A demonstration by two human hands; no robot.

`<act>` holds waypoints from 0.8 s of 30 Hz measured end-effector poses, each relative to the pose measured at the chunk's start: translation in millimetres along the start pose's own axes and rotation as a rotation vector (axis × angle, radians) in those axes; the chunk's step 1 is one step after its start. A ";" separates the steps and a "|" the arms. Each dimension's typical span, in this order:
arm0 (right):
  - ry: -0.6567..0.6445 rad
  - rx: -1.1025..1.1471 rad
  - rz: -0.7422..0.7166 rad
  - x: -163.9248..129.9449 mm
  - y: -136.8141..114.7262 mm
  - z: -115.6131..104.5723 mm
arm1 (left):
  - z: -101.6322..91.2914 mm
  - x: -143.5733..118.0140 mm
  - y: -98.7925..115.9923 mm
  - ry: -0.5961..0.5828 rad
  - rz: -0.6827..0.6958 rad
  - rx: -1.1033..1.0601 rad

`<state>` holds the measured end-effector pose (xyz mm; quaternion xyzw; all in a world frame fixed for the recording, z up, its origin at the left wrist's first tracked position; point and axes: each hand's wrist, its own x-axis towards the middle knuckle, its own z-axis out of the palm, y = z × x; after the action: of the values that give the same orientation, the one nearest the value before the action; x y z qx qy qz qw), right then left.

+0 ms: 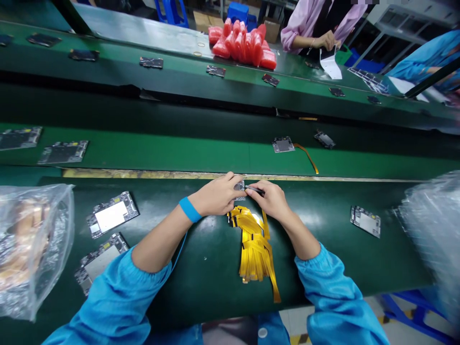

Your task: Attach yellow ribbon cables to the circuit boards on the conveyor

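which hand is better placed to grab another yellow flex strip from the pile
Right, probably: the right hand sits directly above the yellow flex strips, while the left hand pins the small board.

On my left I see a clear plastic bag (pixel 30 249) slumped on the table (pixel 201 268), with two bare circuit frames (pixel 112 213) just beside it. Off right lies another frame (pixel 365 221) near crinkled bubble wrap (pixel 436 230). On the green conveyor belt (pixel 179 151) sit more boards (pixel 63 152). Beyond it, red packets (pixel 244 44) are heaped, and a co-worker's hands (pixel 325 40) hold a white sheet (pixel 330 64).
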<state>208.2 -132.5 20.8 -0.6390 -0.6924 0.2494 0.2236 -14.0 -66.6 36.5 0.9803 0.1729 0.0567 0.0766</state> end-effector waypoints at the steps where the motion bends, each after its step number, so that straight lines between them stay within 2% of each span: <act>1: 0.000 -0.005 -0.030 -0.4 -0.3 -0.8 | -0.4 0.1 0.2 -0.003 -0.001 0.004; 12: -0.010 0.011 -0.115 0.8 0.0 4.7 | -1.2 0.1 0.8 0.002 -0.015 -0.014; 20: -0.041 -0.145 -0.114 -0.7 -1.2 -2.3 | 0.2 -2.3 -3.9 -0.016 0.002 -0.034; 24: -0.061 -0.165 -0.109 -0.8 -2.0 -3.9 | -6.5 -6.3 -7.2 -0.034 -0.056 -0.073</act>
<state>209.1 -133.1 25.1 -0.6088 -0.7508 0.1983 0.1624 -23.1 -61.3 41.1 0.9725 0.1967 0.0441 0.1166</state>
